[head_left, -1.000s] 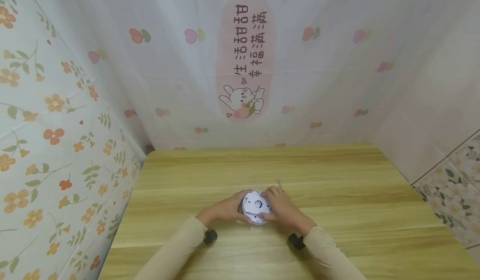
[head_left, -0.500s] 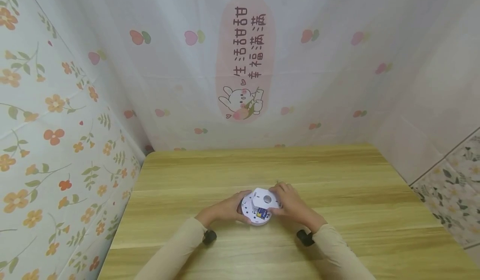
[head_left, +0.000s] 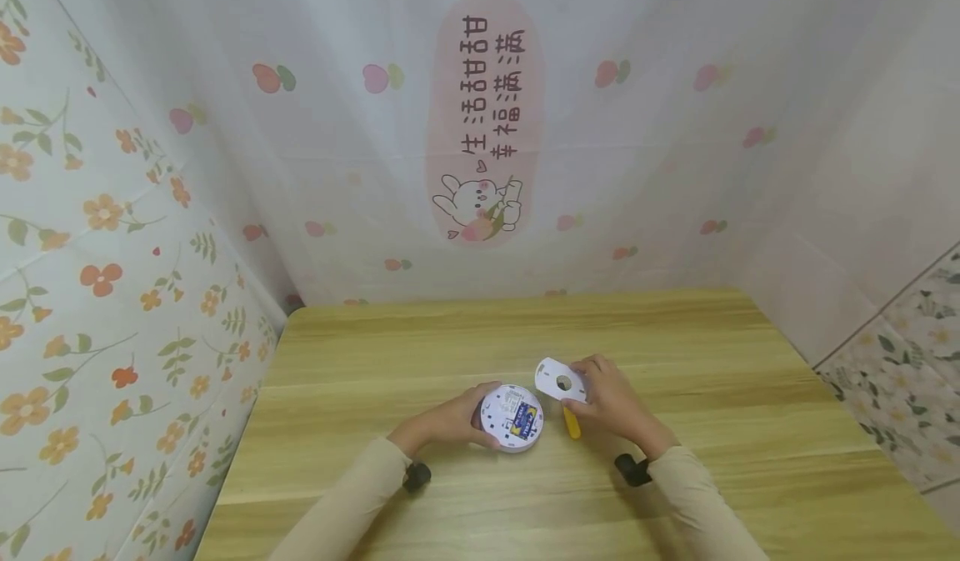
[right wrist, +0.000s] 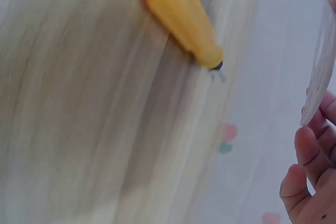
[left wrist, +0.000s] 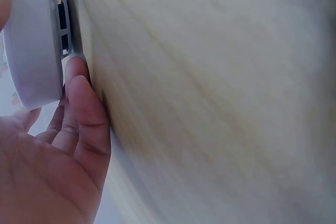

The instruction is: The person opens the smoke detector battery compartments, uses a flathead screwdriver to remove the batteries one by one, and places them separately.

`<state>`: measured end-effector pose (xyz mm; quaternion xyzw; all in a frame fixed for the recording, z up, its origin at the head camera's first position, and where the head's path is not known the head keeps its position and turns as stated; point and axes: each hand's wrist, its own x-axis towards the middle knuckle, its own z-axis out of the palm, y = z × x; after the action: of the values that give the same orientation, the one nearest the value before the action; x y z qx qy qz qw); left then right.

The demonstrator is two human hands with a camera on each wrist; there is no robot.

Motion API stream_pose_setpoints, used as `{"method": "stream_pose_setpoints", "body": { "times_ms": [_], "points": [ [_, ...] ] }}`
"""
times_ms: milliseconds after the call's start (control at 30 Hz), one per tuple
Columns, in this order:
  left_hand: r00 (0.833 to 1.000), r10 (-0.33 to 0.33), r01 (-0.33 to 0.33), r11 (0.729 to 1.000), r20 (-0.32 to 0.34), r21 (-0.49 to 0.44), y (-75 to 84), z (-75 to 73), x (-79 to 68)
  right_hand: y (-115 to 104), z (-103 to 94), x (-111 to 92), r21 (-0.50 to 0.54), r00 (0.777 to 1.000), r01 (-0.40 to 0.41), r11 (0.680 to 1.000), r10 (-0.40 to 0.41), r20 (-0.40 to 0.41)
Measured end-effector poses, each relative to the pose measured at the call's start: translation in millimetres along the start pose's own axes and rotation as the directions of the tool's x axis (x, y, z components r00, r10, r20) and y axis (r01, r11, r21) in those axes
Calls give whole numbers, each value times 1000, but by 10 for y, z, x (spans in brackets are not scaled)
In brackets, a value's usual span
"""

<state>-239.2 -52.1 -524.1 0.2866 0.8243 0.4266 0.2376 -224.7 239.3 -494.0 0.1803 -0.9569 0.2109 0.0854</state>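
Note:
My left hand [head_left: 455, 419] holds a round white smoke detector [head_left: 512, 418] by its left side, thumb at the near edge. Its back faces up, and a blue-and-yellow battery [head_left: 527, 420] lies in it. In the left wrist view the detector's side wall [left wrist: 34, 40] shows between the fingers, close over the table. To the right, my right hand [head_left: 615, 398] pinches a flat white mounting plate [head_left: 552, 376] with a round hole, held apart from the detector. Under that hand a yellow-handled screwdriver [head_left: 572, 422] lies on the table; the right wrist view shows its handle [right wrist: 184, 17].
The wood-grain table [head_left: 360, 353] reaches back to a white curtain [head_left: 337, 169] with fruit prints. A flowered cloth [head_left: 112, 294] hangs along the left side. Black bands [head_left: 633, 469] sit on both wrists.
My right hand has lifted the mounting plate off the detector and carried it right, uncovering the battery. The screwdriver's yellow handle has come into view. The left hand has stayed nearly still.

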Motion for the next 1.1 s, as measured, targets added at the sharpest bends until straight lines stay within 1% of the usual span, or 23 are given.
{"method": "stream_pose_setpoints", "body": {
  "times_ms": [100, 233, 367, 533, 667, 800, 967, 1100],
  "points": [
    [1000, 5, -5, 1000, 0, 8, -1, -2, -2, 67, -9, -18, 9, 999, -36, 999, 36, -20],
    [1000, 8, -8, 1000, 1, 3, -7, -8, -3, 147, -1, -33, 21, 995, -103, 995, 103, -17],
    [1000, 6, -6, 1000, 3, -2, -10, -5, -3, 228, 27, -45, 16, 984, -175, 984, 175, -26],
    [1000, 1, -1, 1000, 5, 0, 9, -8, -16, 312, 73, -73, -11, 966, -247, 969, 246, -77],
    [1000, 6, -6, 1000, 3, 4, -9, 2, -7, 357, 117, -102, -6, 939, -333, 943, 332, -87],
    [1000, 9, -9, 1000, 4, 5, -35, 10, -1, 403, 160, -126, 21, 907, -416, 909, 417, -58],
    [1000, 2, -2, 1000, 3, 9, -23, 3, -13, 452, 171, -139, 43, 873, -486, 873, 488, -21],
    [1000, -8, 8, 1000, -3, 30, -28, 6, -13, 456, 136, -161, 49, 835, -550, 834, 550, 14]
  ]
}}
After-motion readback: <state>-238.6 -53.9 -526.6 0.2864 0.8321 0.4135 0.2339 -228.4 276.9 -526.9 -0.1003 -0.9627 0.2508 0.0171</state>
